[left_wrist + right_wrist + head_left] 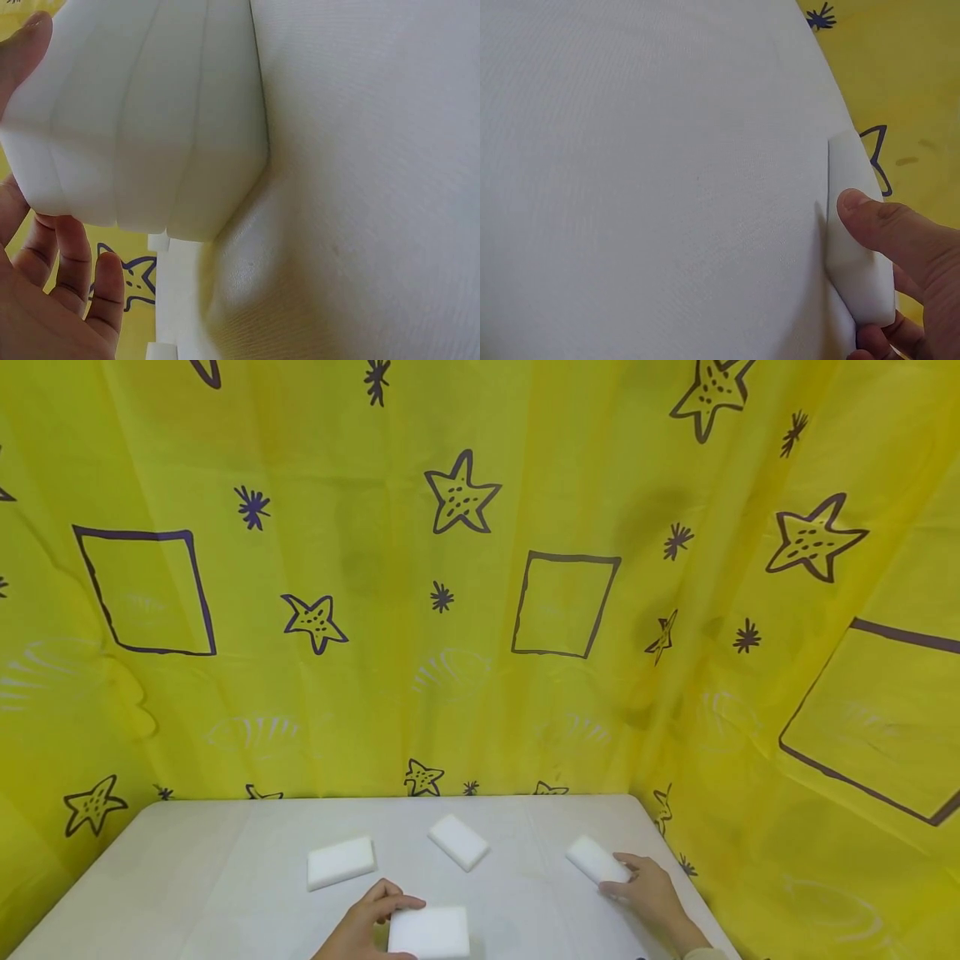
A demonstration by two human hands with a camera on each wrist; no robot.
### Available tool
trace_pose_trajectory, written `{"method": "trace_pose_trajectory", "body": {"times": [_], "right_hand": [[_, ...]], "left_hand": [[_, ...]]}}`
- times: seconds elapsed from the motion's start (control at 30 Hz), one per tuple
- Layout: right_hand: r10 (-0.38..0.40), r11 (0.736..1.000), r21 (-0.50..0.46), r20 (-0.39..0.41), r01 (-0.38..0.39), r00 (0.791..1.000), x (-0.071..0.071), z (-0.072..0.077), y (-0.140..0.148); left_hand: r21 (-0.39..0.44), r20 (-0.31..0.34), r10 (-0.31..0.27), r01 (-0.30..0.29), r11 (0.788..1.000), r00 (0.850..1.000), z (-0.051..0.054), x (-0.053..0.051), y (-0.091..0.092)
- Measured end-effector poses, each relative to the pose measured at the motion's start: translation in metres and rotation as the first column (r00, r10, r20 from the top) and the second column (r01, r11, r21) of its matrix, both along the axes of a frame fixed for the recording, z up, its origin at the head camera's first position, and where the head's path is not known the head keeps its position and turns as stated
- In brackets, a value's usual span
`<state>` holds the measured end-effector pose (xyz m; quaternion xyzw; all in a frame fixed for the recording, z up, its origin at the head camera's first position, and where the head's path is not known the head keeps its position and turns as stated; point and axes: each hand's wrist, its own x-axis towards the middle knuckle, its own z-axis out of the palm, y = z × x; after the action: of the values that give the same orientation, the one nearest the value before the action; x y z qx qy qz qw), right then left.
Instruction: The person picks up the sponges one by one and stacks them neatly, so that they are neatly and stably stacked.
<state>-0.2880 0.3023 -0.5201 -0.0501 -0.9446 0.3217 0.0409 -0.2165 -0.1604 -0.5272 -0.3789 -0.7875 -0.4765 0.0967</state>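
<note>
Near the table's front edge, my left hand point(366, 923) grips the upper part of a stack of white sponge blocks point(429, 933), thumb on the near side and fingers on the far side. In the left wrist view the stack point(142, 120) shows several layers resting on one another. Over on the right, my right hand point(651, 895) pinches a single white sponge block point(591, 857) by its near end. From the right wrist, that sponge point(851, 259) lies on the tabletop, with the thumb point(877, 217) across one side and fingertips at the end.
Two more white sponge blocks lie farther back on the table, one at left point(341, 863) and one near the middle point(459, 842). A white-covered table point(247, 860) meets a yellow curtain point(360, 693) with starfish drawings behind and at both sides.
</note>
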Motion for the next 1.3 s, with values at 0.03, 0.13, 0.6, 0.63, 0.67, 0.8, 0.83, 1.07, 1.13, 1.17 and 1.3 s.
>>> {"method": "trace_pose_trajectory", "body": {"times": [0.03,0.13,0.6,0.63,0.67,0.8,0.83,1.07,1.13,1.17,1.3], "right_hand": [[0.001,1.000,-0.001,-0.001,-0.001,1.000,0.0001,0.0000,0.0000],[-0.005,1.000,-0.007,0.004,0.005,1.000,0.0003,-0.0002,0.0001],[-0.021,1.000,-0.013,0.014,0.021,1.000,0.0015,-0.0030,0.0014],[-0.024,1.000,-0.012,0.018,0.024,1.000,0.0018,-0.0029,0.0011],[-0.027,1.000,-0.012,0.023,0.028,0.999,0.0023,-0.0027,0.0008],[-0.035,0.999,-0.001,0.039,0.035,0.999,0.0035,-0.0019,-0.0004],[-0.036,0.999,0.000,0.042,0.037,0.998,0.0038,-0.0015,-0.0009],[-0.040,0.999,-0.001,0.049,0.040,0.998,0.0046,0.0013,-0.0029],[-0.035,0.999,0.006,0.047,0.035,0.998,0.0046,0.0016,-0.0035],[-0.033,0.999,0.007,0.043,0.033,0.999,0.0047,0.0018,-0.0038],[-0.015,1.000,0.016,0.025,0.014,1.000,0.0047,0.0017,-0.0046]], "left_hand": [[0.001,0.006,0.002,-0.002,1.000,1.000,0.0000,0.0002,-0.0001],[0.000,0.010,0.004,-0.004,1.000,1.000,-0.0009,0.0002,0.0000],[0.009,-0.030,0.013,-0.013,1.000,0.999,-0.0047,-0.0002,0.0008],[0.008,-0.036,0.012,-0.012,1.000,0.999,-0.0049,-0.0003,0.0010],[0.007,-0.043,0.011,-0.011,1.000,0.999,-0.0052,-0.0005,0.0011],[0.003,-0.064,0.007,-0.006,1.000,0.998,-0.0060,-0.0007,0.0014],[0.002,-0.070,0.006,-0.006,1.000,0.998,-0.0060,-0.0008,0.0015],[0.005,-0.080,0.008,-0.008,1.000,0.997,-0.0046,-0.0002,0.0017],[0.005,-0.077,0.010,-0.010,1.000,0.997,-0.0039,0.0005,0.0020],[0.004,-0.076,0.013,-0.012,1.000,0.997,-0.0036,0.0008,0.0022],[0.006,-0.071,0.023,-0.022,1.000,0.997,-0.0026,0.0020,0.0026]]}}
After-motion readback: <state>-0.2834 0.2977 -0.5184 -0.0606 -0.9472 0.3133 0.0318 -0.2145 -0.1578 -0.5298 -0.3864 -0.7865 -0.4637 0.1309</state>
